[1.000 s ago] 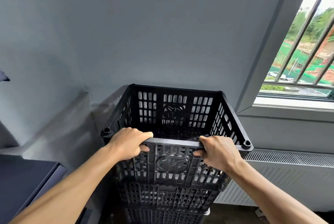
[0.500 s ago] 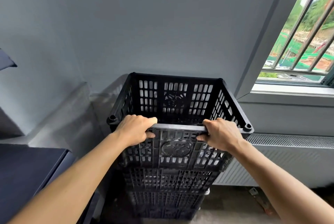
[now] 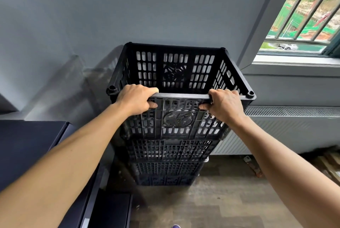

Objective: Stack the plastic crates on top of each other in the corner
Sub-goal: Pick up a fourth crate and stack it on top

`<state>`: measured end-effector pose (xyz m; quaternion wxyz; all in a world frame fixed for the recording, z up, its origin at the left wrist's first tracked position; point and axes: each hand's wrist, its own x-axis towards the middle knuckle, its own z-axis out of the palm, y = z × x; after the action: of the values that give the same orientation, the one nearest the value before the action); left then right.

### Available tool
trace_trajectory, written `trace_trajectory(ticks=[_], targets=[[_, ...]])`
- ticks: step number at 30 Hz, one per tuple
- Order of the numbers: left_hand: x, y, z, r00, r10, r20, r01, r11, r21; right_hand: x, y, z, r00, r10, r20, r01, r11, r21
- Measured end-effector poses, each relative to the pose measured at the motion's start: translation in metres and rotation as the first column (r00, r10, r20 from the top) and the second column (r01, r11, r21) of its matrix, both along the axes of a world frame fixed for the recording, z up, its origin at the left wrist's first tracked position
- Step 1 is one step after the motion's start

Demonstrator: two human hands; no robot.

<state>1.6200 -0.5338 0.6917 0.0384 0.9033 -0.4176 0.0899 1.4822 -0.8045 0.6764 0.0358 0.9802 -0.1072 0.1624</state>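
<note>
A black slotted plastic crate (image 3: 176,69) sits on top of a stack of black crates (image 3: 169,163) that stands on the floor against the grey wall. My left hand (image 3: 135,99) grips the near rim of the top crate towards its left corner. My right hand (image 3: 225,105) grips the same rim towards its right corner. Both hands have fingers curled over the rim and thumbs on the outer face. The top crate is empty inside.
A dark cabinet (image 3: 31,145) stands close on the left of the stack. A white radiator (image 3: 287,128) runs along the wall on the right, under a barred window (image 3: 303,16). Wood-look floor (image 3: 211,205) lies in front; some scraps lie at the far right.
The view has tilted down and pulled back, so more floor and more of the stack show. Both hands keep the same grip on the top crate's near rim.
</note>
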Motion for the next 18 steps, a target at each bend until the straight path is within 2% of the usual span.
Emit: trace_trajectory(ticks=[18], targets=[[0.015, 0.002, 0.004, 1.0, 0.021, -0.008, -0.022, 0.998, -0.065, 0.02, -0.005, 0.013, 0.999, 0.026, 0.033, -0.028, 0.999, 0.035]])
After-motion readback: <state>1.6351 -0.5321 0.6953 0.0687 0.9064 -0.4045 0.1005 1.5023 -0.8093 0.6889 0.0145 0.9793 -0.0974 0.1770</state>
